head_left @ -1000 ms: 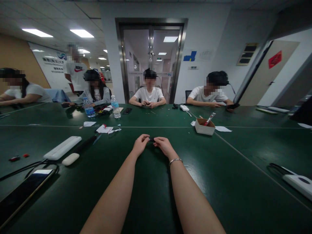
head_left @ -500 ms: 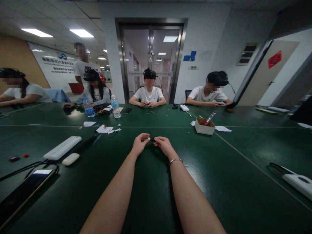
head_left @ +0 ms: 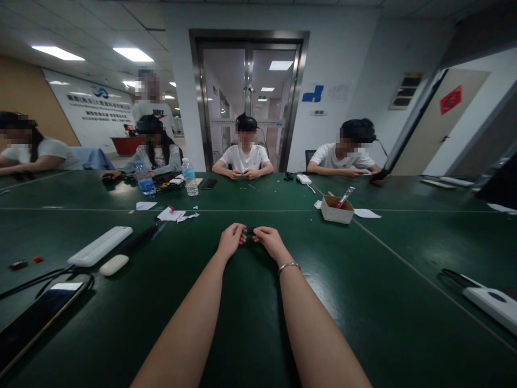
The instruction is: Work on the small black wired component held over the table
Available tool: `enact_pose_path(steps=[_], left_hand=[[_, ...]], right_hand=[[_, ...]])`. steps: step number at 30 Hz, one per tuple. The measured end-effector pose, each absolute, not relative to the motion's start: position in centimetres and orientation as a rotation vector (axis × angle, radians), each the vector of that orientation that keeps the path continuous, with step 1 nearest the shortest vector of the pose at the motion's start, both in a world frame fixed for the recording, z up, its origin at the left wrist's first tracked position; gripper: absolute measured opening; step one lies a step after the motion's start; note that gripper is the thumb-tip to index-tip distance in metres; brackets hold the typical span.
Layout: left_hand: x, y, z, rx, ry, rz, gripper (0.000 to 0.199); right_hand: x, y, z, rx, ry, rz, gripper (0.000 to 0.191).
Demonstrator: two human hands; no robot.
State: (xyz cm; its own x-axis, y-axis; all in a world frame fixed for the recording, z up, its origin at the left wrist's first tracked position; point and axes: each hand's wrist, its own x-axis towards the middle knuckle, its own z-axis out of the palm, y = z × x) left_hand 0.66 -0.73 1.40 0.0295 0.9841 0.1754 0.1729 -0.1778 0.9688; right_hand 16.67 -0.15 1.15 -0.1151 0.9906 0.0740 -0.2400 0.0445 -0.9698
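Observation:
Both my hands meet over the green table (head_left: pixel 258 302), a little beyond its middle. A small dark object (head_left: pixel 250 231) shows between my fingertips, too small to tell its kind. My right hand (head_left: pixel 267 237), with a silver bangle on the wrist, pinches the right end of it between thumb and fingers. My left hand (head_left: pixel 232 240) is closed at its left end, fingertips curled together. Whatever those left fingers grip is mostly hidden.
At left lie a phone (head_left: pixel 40 318), a white power bank (head_left: pixel 100 247) with a cable, and a white rounded case (head_left: pixel 114 265). Paper scraps (head_left: pixel 172 214), bottles (head_left: pixel 189 178) and a small box (head_left: pixel 337 210) stand farther off. Several people sit opposite.
My left fingers have curled in more, and a shiny spot at their tips no longer shows. The view has shifted slightly. Behind the table, a standing person has moved right.

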Motion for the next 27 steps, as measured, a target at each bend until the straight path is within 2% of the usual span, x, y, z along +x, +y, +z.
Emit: enact_pose_path(steps=[27], left_hand=[[0.64, -1.06, 1.70, 1.584, 1.246, 1.220, 0.028]], right_hand=[[16.74, -0.02, 1.03, -0.953, -1.182, 1.359, 0.027]])
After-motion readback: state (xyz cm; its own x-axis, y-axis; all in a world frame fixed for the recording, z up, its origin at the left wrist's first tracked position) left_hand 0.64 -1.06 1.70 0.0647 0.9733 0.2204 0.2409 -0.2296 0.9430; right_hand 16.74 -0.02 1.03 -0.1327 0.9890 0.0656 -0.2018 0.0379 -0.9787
